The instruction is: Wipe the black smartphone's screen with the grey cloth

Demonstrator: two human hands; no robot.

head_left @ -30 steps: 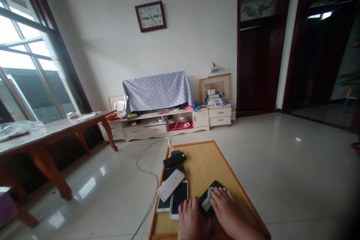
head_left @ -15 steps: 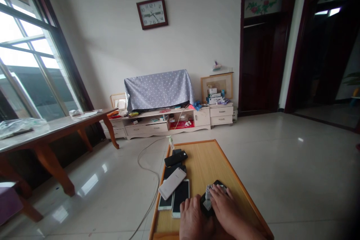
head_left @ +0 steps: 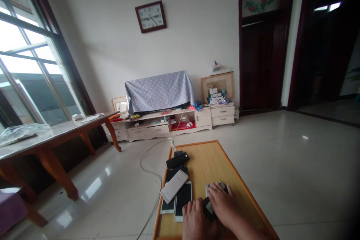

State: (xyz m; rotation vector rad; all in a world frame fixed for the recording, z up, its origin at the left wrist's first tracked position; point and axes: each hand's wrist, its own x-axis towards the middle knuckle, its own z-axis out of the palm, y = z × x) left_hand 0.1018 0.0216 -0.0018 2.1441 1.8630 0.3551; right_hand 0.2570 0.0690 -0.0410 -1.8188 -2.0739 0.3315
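1. Down low, the left hand (head_left: 194, 220) lies flat on the table (head_left: 208, 161), fingers together, touching the edge of a phone (head_left: 208, 210).
2. Right hand (head_left: 225, 205) presses a cloth (head_left: 208, 187) onto the phone, fingers stretched flat.

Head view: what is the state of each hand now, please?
Left hand: open, flat, touching the black rectangular phone.
Right hand: open, flat on a crumpled grey cloth over that phone.
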